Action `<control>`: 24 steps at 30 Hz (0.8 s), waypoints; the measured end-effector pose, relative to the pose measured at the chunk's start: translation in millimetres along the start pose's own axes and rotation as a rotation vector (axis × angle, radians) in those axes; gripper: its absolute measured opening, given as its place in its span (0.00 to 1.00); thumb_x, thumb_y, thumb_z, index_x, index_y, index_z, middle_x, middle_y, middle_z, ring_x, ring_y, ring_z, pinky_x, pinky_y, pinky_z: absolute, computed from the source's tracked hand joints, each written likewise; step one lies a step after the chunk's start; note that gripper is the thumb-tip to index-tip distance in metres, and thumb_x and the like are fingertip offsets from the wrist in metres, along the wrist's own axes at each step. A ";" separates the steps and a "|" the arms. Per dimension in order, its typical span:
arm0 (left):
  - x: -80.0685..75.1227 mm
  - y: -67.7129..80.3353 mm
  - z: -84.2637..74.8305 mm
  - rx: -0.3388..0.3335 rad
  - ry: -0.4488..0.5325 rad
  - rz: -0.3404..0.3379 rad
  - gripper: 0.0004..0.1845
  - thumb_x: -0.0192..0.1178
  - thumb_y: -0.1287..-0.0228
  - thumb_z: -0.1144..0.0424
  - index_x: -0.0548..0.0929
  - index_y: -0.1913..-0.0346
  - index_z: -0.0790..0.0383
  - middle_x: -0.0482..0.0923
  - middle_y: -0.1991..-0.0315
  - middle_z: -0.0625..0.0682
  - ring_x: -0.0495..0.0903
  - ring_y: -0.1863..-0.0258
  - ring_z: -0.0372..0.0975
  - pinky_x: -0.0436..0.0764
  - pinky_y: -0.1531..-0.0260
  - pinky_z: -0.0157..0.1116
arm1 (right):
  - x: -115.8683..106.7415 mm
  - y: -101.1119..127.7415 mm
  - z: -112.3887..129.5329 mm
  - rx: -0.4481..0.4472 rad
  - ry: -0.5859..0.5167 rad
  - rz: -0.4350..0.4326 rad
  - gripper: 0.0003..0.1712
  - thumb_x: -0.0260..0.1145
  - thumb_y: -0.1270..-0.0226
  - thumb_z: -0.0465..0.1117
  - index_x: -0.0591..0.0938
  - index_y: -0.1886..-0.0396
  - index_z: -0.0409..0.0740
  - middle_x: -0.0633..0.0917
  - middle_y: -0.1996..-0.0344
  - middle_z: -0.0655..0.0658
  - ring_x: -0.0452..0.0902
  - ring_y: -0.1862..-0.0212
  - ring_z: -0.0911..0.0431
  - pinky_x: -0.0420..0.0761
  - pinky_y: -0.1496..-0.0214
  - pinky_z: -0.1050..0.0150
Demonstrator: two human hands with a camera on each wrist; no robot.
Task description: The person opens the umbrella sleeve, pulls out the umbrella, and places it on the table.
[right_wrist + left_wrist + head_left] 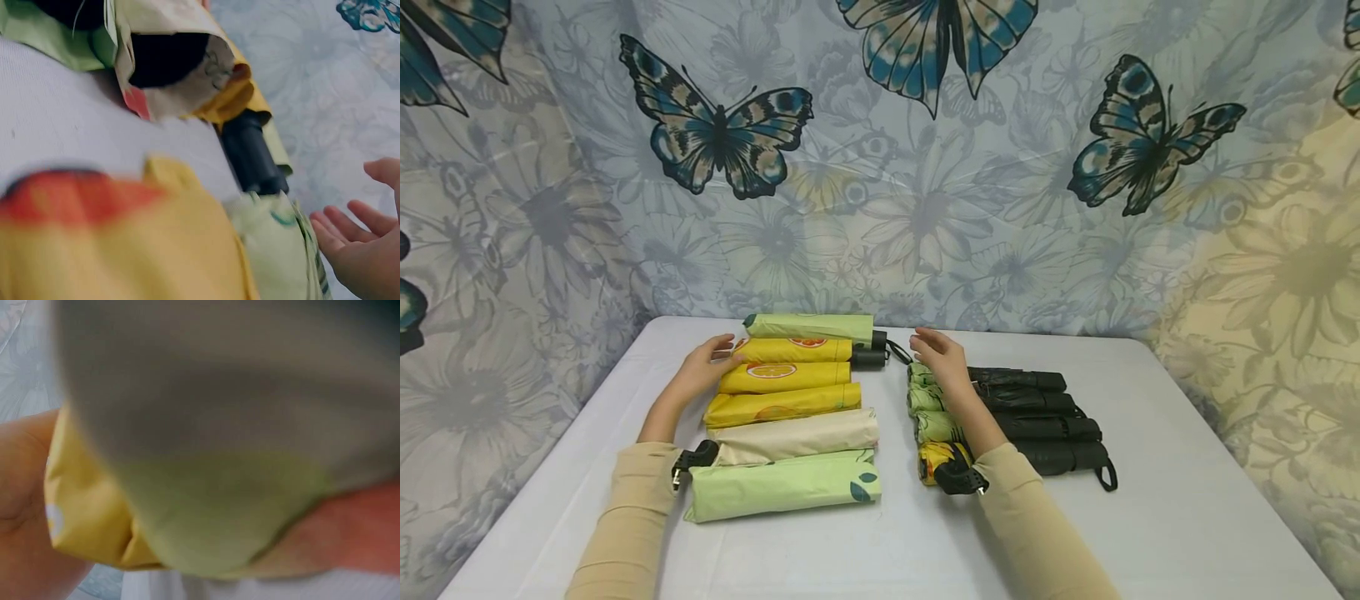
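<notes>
- I am looking down at a white table (1187, 517) set against a backdrop cloth printed with butterflies (880, 167). Folded umbrellas lie on it in two groups.
- The left group (790, 412) is a stack of six, running from far to near: pale green, yellow with orange slices, two more yellow, cream, and pale green nearest.
- The right group (1011, 421) holds four black umbrellas well to the right, with green and yellow ones tucked at their left ends under my forearm.
- My left hand (703, 371) sits at the far left end of the left stack, fingers relaxed and spread. It touches the end of the yellow umbrella with orange slices (790, 351) and grips nothing that I can see.
- My right hand (940, 357) hovers at the far end of the right group, palm turned toward the stack, fingers straight and loosely open, empty. The right wrist view confirms an open palm (359, 250) beside a black handle (250, 156).
- The left wrist view is blurred; I make out only yellow and green fabric (206, 519) close to the lens.
- I judge the step in hand to be reaching for a far umbrella from both ends.
- The next move would call for both hands closing on its two ends and lifting it level, without dragging its neighbours.
</notes>
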State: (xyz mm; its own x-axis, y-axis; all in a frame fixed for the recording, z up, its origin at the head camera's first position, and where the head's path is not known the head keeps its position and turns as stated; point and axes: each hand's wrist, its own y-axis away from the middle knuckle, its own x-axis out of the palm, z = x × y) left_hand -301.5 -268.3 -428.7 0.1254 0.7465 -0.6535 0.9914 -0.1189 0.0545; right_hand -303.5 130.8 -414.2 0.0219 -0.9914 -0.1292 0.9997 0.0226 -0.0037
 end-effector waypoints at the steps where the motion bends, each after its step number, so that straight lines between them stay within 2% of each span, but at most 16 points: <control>1: 1.2 0.0 0.0 0.001 0.002 0.001 0.37 0.52 0.25 0.53 0.53 0.25 0.70 0.56 0.28 0.72 0.59 0.29 0.63 0.67 0.33 0.58 | 2.9 0.3 0.3 0.005 0.003 0.004 0.29 0.59 0.26 0.45 0.69 0.30 0.38 0.73 0.34 0.35 0.71 0.33 0.42 0.72 0.30 0.51; 7: 5.5 -2.4 3.3 0.012 0.009 0.005 0.36 0.53 0.26 0.53 0.55 0.25 0.68 0.56 0.27 0.71 0.60 0.30 0.64 0.68 0.33 0.58 | 21.5 -0.8 3.6 0.024 0.026 0.021 0.32 0.60 0.27 0.46 0.67 0.29 0.40 0.72 0.32 0.36 0.66 0.29 0.44 0.66 0.26 0.47; 11: 7.1 -4.4 4.6 0.012 0.004 0.004 0.35 0.54 0.27 0.53 0.56 0.25 0.67 0.56 0.27 0.70 0.61 0.31 0.64 0.69 0.34 0.58 | 32.6 -3.6 2.0 0.038 0.024 0.040 0.34 0.61 0.28 0.48 0.65 0.28 0.39 0.72 0.32 0.37 0.65 0.29 0.44 0.66 0.26 0.48; 15: 8.2 -5.5 5.1 0.018 0.010 0.002 0.35 0.54 0.27 0.54 0.57 0.25 0.67 0.56 0.27 0.71 0.62 0.31 0.65 0.68 0.33 0.58 | 42.1 -4.3 0.0 0.072 0.068 0.039 0.36 0.63 0.30 0.50 0.66 0.28 0.39 0.71 0.31 0.38 0.65 0.29 0.45 0.68 0.27 0.50; 24: 8.9 -7.5 10.3 0.031 0.022 -0.003 0.36 0.57 0.28 0.54 0.57 0.26 0.67 0.55 0.27 0.71 0.61 0.31 0.66 0.68 0.33 0.58 | 61.3 -8.4 -5.1 0.162 0.153 0.055 0.36 0.61 0.28 0.43 0.60 0.26 0.36 0.62 0.26 0.34 0.57 0.25 0.41 0.65 0.25 0.48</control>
State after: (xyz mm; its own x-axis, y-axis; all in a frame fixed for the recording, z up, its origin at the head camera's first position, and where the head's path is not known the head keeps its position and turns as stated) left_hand -308.1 -267.5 -442.7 0.1235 0.7611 -0.6368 0.9902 -0.1368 0.0285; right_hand -310.5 70.6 -427.1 0.0872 -0.9579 -0.2736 0.9853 0.0424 0.1654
